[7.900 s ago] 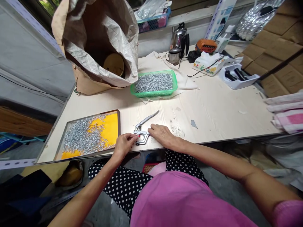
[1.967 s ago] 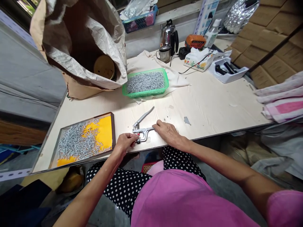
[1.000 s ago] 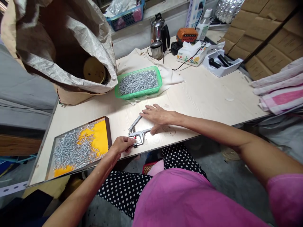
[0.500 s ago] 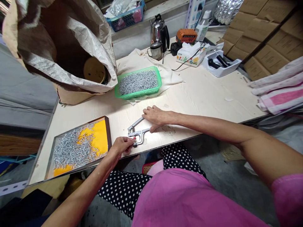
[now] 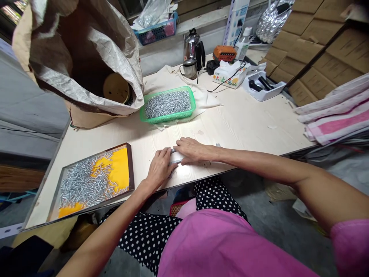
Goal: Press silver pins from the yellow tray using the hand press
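Note:
Snap-fastener pliers (image 5: 176, 162) in grey metal lie near the table's front edge, mostly covered by both hands. My right hand (image 5: 192, 149) is closed round the two handles. Over the head of the pliers, my left hand (image 5: 159, 165) has its fingers wrapped and its thumb on the near side, so the jaws are hidden. Left of that hand is a shallow dark-rimmed tray (image 5: 122, 169) with a yellow bottom, heaped with small silvery metal pieces. Beyond the hands, a green plastic basket (image 5: 170, 117) is filled with similar pieces.
At the back left stands a large open woven sack (image 5: 118, 50). A metal kettle (image 5: 191, 44), a cup (image 5: 190, 69), an orange battery (image 5: 225, 53), a tissue pack (image 5: 230, 75) and a white tray (image 5: 266, 94) line the back. Cardboard boxes (image 5: 308, 50) rise at right.
My left hand has moved from a small red-tipped part at the jaws up onto the head of the pliers, covering it. My right hand stays on the handles, and the view has shifted slightly.

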Demonstrator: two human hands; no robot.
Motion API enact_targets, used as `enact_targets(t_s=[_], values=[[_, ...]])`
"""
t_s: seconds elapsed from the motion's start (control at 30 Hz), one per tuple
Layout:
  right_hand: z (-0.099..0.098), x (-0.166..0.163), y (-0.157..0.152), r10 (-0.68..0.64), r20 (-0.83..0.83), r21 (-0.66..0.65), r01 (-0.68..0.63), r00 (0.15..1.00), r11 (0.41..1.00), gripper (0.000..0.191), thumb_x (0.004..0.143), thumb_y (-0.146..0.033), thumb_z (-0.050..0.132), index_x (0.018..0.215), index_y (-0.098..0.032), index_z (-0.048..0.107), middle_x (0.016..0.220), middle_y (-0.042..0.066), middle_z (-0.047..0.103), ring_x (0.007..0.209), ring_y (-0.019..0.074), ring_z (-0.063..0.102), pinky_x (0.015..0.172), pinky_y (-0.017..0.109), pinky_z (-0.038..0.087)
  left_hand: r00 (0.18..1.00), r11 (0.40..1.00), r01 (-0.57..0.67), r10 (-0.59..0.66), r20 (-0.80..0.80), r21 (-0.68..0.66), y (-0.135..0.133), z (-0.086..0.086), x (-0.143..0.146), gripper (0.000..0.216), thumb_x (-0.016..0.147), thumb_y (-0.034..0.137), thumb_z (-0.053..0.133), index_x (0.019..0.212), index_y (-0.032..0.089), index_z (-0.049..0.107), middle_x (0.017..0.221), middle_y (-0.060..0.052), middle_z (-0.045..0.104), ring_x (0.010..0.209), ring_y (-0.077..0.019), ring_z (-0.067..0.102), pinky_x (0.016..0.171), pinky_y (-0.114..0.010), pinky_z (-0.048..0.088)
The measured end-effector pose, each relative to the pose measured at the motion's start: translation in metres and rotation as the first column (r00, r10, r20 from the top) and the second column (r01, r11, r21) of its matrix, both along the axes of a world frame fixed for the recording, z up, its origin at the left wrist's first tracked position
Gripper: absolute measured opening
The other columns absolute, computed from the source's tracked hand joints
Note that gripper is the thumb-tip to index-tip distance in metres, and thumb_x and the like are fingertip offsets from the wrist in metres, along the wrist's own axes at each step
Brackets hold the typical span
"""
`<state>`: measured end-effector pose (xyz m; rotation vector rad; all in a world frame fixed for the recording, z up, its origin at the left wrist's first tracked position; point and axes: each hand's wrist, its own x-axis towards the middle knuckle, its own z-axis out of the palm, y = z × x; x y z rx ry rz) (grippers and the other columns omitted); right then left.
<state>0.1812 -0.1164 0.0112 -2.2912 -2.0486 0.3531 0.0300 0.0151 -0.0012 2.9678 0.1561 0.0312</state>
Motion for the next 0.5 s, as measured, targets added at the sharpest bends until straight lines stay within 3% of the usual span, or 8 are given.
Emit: enact_targets(t_s=[0.1, 0.3, 0.5], values=[[0.003, -0.003, -0.002, -0.017, 0.013, -0.015, 0.017, 1.0, 1.0, 0.061, 0.081, -0.047, 0.078, 0.123, -0.005, 0.061, 0.118, 0.017, 0.062, 0.111, 0.0305, 0.053, 0.089, 0.04, 0.04, 0.996, 0.998, 0.057, -0.056, -0.071, 0.009, 0.003, -0.003, 0.011, 0.053, 0.091, 0.036, 0.063, 0.137, 0.015, 0.05, 0.124, -0.015, 0.061, 0.109, -0.0295, 0.054, 0.096, -0.045, 0.047], [-0.006, -0.011, -0.005, -0.057, -0.04, 0.014, 0.057, 0.998, 0.998, 0.022, 0.097, -0.026, 0.058, 0.106, -0.009, 0.069, 0.106, 0.014, 0.067, 0.102, 0.0241, 0.058, 0.086, 0.035, 0.038, 0.994, 0.998, 0.044, -0.05, -0.101, -0.053, -0.001, 0.001, 0.013, 0.025, 0.098, 0.034, 0.051, 0.107, 0.018, 0.067, 0.099, -0.01, 0.064, 0.095, -0.0255, 0.054, 0.084, -0.038, 0.048], [-0.016, -0.014, -0.013, -0.076, -0.064, 0.049, 0.08, 0.995, 0.996, 0.026, 0.1, -0.031, 0.053, 0.103, -0.011, 0.069, 0.1, 0.013, 0.067, 0.095, 0.0228, 0.059, 0.084, 0.033, 0.039, 0.995, 0.991, -0.036, 0.024, -0.093, -0.127, -0.008, 0.001, 0.015, 0.024, 0.097, 0.037, 0.056, 0.095, 0.018, 0.071, 0.093, -0.01, 0.066, 0.094, -0.0262, 0.057, 0.084, -0.039, 0.048]])
